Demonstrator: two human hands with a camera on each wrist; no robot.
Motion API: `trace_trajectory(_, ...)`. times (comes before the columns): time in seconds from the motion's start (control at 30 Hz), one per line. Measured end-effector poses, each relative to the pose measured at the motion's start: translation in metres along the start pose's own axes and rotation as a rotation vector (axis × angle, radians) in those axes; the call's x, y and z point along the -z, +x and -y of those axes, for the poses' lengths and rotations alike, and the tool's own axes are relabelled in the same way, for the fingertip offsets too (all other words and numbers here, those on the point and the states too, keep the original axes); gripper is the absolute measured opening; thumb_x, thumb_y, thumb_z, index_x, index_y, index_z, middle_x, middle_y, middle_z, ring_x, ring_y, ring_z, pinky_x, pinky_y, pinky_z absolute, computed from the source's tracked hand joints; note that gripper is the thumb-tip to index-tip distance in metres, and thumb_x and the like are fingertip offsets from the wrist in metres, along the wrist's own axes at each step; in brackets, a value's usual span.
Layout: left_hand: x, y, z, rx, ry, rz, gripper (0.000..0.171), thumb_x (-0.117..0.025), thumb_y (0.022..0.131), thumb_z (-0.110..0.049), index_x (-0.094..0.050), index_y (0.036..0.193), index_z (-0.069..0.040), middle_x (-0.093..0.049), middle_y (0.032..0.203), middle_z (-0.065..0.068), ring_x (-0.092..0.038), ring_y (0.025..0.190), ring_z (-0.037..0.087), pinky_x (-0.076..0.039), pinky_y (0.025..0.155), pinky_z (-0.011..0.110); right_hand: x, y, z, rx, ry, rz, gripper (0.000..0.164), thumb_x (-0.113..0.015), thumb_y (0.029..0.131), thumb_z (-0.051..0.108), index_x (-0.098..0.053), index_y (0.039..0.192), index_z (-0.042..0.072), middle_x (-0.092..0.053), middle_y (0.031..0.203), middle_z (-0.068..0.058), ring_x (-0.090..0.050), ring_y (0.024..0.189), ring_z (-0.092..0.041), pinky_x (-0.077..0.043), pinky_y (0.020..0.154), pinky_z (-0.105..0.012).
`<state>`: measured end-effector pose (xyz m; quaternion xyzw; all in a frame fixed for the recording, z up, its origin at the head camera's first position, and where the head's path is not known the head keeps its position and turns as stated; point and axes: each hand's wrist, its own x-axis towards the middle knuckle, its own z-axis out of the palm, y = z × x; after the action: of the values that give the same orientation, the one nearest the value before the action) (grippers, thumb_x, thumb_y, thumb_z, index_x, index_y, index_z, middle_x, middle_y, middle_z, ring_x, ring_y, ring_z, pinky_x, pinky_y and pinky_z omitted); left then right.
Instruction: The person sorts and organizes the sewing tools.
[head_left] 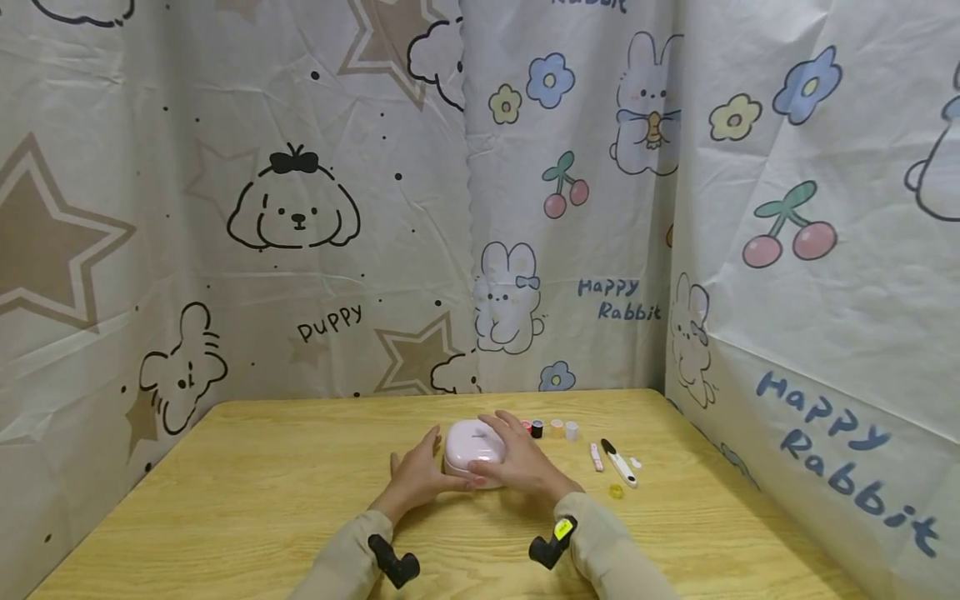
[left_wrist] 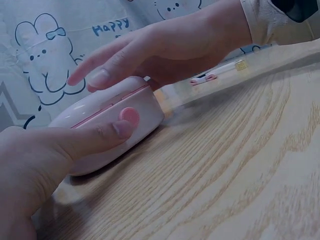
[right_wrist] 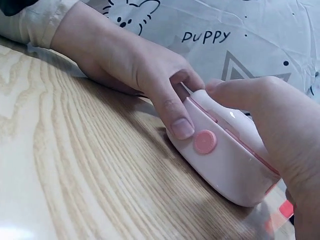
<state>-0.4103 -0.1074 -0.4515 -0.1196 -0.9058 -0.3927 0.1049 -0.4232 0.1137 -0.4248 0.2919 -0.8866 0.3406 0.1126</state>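
Note:
A glossy, pale pink rounded case point(head_left: 468, 442) sits on the table, its lid down along a darker pink seam. Its front carries a round pink button point(right_wrist: 205, 142). My left hand point(head_left: 420, 471) grips the case's left side, its thumb laid along the front beside the button and the other fingers mostly hidden behind. Over the lid's right part spreads my right hand point(head_left: 528, 458), fingers fairly straight and thumb apart; in the left wrist view its fingertips are just above or lightly on the lid, and I cannot tell which.
Behind my right hand stand several small spools, among them a black one point(head_left: 537, 429) and a white one point(head_left: 572, 431). Farther right lie a pink-and-white strip point(head_left: 596, 457), a white tool with a black end point(head_left: 618, 463) and a small yellow item point(head_left: 616, 492). Printed curtains point(head_left: 300, 333) surround the table.

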Motion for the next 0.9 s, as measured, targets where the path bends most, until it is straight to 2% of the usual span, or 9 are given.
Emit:
trace_trajectory(0.27, 0.003, 0.0, 0.002, -0.015, 0.004, 0.004, 0.121, -0.092, 0.068, -0.06, -0.039, 0.152, 0.009, -0.056, 0.144, 0.025, -0.051, 0.136, 0.042, -0.002, 0.109, 0.081, -0.006, 0.003, -0.01, -0.058, 0.103, 0.043, 0.097, -0.084, 0.078, 0.051, -0.043, 0.158, 0.017, -0.028, 0.162, -0.027, -0.037, 0.141, -0.05, -0.033, 0.109, -0.071)
trace_trajectory(0.6, 0.002, 0.0, 0.003, -0.075, 0.037, -0.006, 0.094, -0.091, 0.073, -0.053, -0.057, 0.145, -0.002, -0.061, 0.141, 0.019, -0.055, 0.13, 0.043, -0.002, 0.107, 0.084, -0.009, 0.003, -0.011, -0.095, 0.163, 0.026, 0.098, -0.086, 0.077, 0.048, -0.041, 0.159, 0.018, -0.025, 0.163, -0.028, -0.031, 0.144, -0.051, -0.027, 0.111, -0.073)
trace_trajectory(0.9, 0.0, -0.001, 0.002, -0.053, 0.052, -0.004, 0.092, -0.091, 0.075, -0.05, -0.056, 0.145, -0.001, -0.061, 0.142, 0.019, -0.054, 0.131, 0.043, -0.001, 0.106, 0.084, -0.011, 0.006, -0.018, -0.1, 0.164, 0.057, 0.097, -0.088, 0.076, 0.047, -0.045, 0.158, 0.016, -0.022, 0.165, -0.026, -0.033, 0.143, -0.052, -0.03, 0.11, -0.073)
